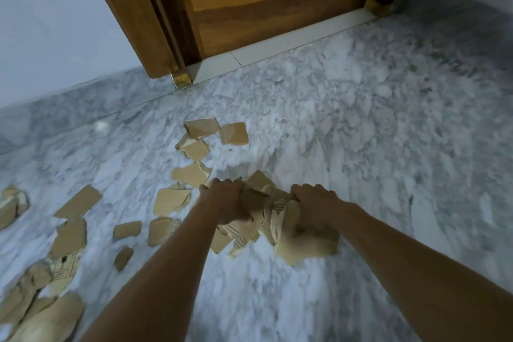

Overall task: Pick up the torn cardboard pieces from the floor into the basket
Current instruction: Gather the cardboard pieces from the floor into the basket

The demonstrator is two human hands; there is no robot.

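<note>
Gripping one bundle of torn cardboard pieces (277,226) between them, your left hand (224,203) and right hand (316,208) each have the fingers curled tight over its upper edge, one hand at either side. In my judgement this two-handed clamp is what stops the sheets sliding apart, since several hang unsupported below your knuckles. The bundle is held above the marble floor (361,147), straight in front of you. Its sheets overlap too much to count. Loose pieces (191,173) lie on the floor to your left: at least ten lie singly, and a heap (36,308) at the lower left edge cannot be counted. No basket is in view, so the deposit is not yet made. Beyond stand one wooden door (263,3) and a pale wall (55,22).
</note>
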